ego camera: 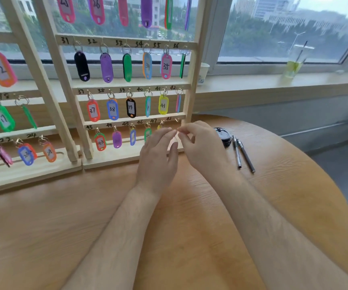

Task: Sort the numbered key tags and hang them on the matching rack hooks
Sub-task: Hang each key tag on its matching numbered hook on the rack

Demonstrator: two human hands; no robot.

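A wooden key rack (192,80) stands on the table, its hooks numbered in black and coloured tags hanging on most of them. In the bottom row hang tag 43 (100,142), a purple tag (116,139), a blue tag (132,137) and a green tag (147,133). A yellow tag (159,126) under 47 is mostly hidden behind my left hand (158,155). The hook under 48 (177,120) looks bare. My right hand (200,145) meets the left fingertip to fingertip just below that hook. Whether anything is pinched between them is too small to tell.
A second rack (22,130) with lower-numbered tags stands to the left. Right of my hands lie a black round lid (223,136) and two pens (242,152). A paper cup (203,74) and an iced drink (294,63) sit on the windowsill. The round wooden table (190,206) curves away at right.
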